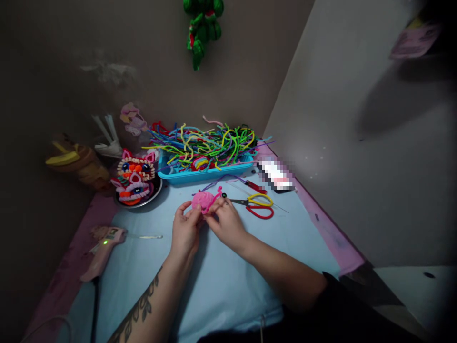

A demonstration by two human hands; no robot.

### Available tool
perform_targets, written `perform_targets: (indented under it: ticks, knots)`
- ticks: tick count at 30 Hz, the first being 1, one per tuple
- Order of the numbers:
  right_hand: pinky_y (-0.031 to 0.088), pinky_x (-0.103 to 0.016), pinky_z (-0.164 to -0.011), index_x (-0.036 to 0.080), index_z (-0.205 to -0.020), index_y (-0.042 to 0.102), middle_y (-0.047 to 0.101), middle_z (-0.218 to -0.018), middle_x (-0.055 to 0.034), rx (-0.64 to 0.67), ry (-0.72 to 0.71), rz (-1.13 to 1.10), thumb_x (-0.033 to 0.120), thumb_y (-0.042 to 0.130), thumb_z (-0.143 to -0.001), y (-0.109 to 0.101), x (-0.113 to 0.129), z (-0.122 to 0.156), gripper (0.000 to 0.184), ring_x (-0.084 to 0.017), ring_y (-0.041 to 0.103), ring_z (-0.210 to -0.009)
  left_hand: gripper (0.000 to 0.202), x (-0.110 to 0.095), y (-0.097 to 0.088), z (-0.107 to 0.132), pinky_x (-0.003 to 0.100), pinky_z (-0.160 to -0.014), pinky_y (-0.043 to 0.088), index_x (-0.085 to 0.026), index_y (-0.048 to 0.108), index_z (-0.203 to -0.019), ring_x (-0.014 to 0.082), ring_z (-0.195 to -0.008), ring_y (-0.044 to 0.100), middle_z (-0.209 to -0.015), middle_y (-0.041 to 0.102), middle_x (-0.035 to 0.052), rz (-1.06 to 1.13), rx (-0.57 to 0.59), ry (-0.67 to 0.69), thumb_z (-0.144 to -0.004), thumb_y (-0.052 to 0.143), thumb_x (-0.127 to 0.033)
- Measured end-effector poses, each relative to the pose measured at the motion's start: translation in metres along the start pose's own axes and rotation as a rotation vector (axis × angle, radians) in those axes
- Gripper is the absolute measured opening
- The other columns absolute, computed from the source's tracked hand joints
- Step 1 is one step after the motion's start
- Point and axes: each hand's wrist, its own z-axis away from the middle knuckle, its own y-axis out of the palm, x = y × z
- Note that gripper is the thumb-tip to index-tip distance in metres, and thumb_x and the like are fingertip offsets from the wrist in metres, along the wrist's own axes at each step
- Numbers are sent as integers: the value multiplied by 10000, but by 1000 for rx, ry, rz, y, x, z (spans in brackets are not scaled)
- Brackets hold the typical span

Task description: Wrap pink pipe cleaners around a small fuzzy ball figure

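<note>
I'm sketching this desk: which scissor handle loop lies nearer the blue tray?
The yellow loop; the red loop lies farther from the tray.

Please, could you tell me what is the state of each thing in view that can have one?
Left hand: closed on the pink piece
Right hand: pinching its right side
Pink piece: held from both sides
Scissors: lying flat, blades apparently closed
Glue gun: lying down, green light on
Blue tray: uncovered, heaped with pipe cleaners
Metal bowl: holding colourful figures
Phone: screen bright, content blurred
</note>
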Motion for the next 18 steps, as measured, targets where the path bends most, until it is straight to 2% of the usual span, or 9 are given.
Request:
perform_targets:
  ticks: [3, 6, 8, 11, 14, 18]
  knots:
    - [466, -381, -851, 205, -797, 603, 622, -880, -64, -23, 19, -156, 190, 564, -855, -2, -2, 0, 72, -218, 567, -906, 656, 1, -1, -1, 236, -631, 503, -179, 495, -1016, 117, -576, 637, -661, 684, -6, -5, -2, 17, -516, 905, -290]
    - [483, -317, -742, 217, -798, 538, 590, -823, -29, -19, 123, -428, 259, 525, -890, -7, 2, 0, 102, -174, 574, -798, 636, 2, -2, -1, 206, -601, 472, -188, 495, -1024, 104, -557, 620, -653, 675, -23, -26, -11, 58, -542, 892, -304]
    - [494, -300, -709, 222, -843, 527, 596, -790, -12, 57, 194, -674, 357, 520, -911, -11, 6, -1, 151, -160, 592, -750, 624, 2, -1, -1, 200, -577, 455, -191, 488, -1034, 97, -529, 601, -645, 665, -32, -38, -11, 79, -563, 881, -305]
    - [516, -332, -793, 221, -895, 555, 640, -812, -24, 210, 218, -941, 513, 543, -891, -15, 9, -4, 292, -165, 626, -784, 627, 1, -1, -1, 198, -546, 442, -194, 484, -1047, 92, -498, 580, -645, 651, -39, -18, -10, 89, -569, 878, -292]
    - [523, -354, -825, 223, -824, 552, 649, -797, -19, 231, 288, -1013, 583, 626, -810, -16, 7, -6, 368, -164, 633, -773, 575, -2, -1, -3, 209, -565, 468, -198, 494, -1030, 101, -530, 602, -683, 657, -27, 43, -26, 42, -592, 864, -247]
    - [527, -314, -753, 226, -733, 485, 627, -755, 18, 126, 404, -1038, 484, 811, -639, -12, 2, -7, 426, -145, 623, -719, 423, -6, -4, -11, 232, -627, 519, -197, 520, -955, 117, -621, 654, -738, 672, -6, 122, -96, -47, -653, 812, -150]
